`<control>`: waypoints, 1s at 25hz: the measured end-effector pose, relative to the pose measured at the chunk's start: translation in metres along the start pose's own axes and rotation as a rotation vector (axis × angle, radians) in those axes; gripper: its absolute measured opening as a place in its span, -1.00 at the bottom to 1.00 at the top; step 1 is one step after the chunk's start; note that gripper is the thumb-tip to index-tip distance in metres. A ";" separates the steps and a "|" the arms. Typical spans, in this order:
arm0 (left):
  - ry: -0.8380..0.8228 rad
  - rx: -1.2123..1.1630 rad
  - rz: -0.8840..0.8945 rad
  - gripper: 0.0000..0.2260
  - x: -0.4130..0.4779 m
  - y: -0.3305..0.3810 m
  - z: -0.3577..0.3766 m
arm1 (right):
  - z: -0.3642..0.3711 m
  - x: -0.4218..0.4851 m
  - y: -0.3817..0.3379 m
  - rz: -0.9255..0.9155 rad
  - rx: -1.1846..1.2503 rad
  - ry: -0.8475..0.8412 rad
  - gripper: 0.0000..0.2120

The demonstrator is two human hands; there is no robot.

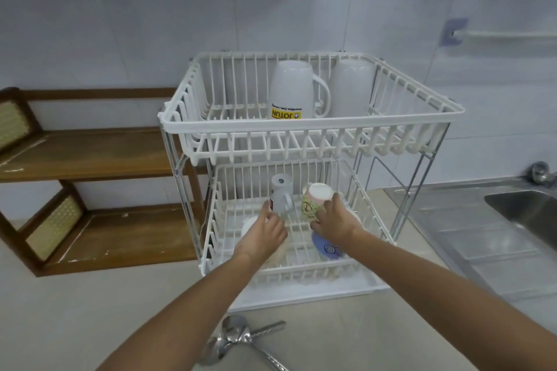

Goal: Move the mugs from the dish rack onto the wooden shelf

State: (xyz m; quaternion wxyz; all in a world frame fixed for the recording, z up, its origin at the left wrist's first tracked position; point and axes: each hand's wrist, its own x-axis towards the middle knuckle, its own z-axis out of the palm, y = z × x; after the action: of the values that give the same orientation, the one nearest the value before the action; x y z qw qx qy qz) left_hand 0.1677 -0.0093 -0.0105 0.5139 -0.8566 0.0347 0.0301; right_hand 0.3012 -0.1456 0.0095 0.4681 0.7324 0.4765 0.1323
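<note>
While both arms reach into the bottom level of the white dish rack (310,123) in the middle of the frame, the right hand (334,220) is wrapped round a flowery mug (315,200) that sits upside down, w/ fingers on its side & one fingertip up by its base. Left hand (265,230) is just beside a frosted mug (281,193), also upside down, fingers a bit apart & curled; can't tell if they touch it. Under the left hand there is a white cup (249,224), mostly hidden. Below the right wrist, a blue mug (327,247) lies in the bottom level too. Up top, 2 big white mugs stand upside down at the back of the rack: one w/ a yellow label (291,90) & a handle, and a plain one (352,86) to its right. At the left of the frame is the wooden shelf (90,153), brown, w/ 2 levels & woven side bits, next to the rack. Both levels look bare. Shiny metal spoons (238,337) lie on the counter (75,310) at the bottom middle. Steel sink (524,214) is at the right edge, w/ white tile wall (120,24) behind it all.
</note>
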 end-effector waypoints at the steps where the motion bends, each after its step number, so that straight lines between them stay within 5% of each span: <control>1: -0.009 -0.162 -0.085 -0.50 -0.002 -0.008 -0.004 | -0.003 -0.007 0.012 0.043 0.116 0.009 -0.28; 7: 0.142 -1.093 -0.472 -0.17 -0.063 -0.042 -0.029 | -0.005 -0.054 0.054 0.321 1.160 0.272 -0.08; 12: 0.180 -1.710 -0.738 -0.28 -0.174 -0.048 -0.023 | -0.020 -0.097 0.022 0.098 2.061 0.483 -0.28; 16: 0.328 -1.844 -1.026 -0.45 -0.243 -0.072 0.017 | -0.088 -0.106 -0.027 -0.061 2.196 0.572 -0.21; 20: 0.495 -1.736 -1.381 -0.59 -0.287 -0.130 0.080 | -0.182 -0.088 -0.076 -0.155 2.343 0.609 -0.25; 25: 0.541 -1.583 -1.561 -0.39 -0.298 -0.221 0.144 | -0.304 -0.038 -0.096 -0.081 2.355 0.846 -0.25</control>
State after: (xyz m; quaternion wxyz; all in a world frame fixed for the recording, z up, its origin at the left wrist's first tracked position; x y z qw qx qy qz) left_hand -0.1110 0.2305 0.1417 -0.3155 -0.7062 -0.4261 -0.4693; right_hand 0.0321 0.0039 0.1014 -0.6561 0.5909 0.4401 -0.1635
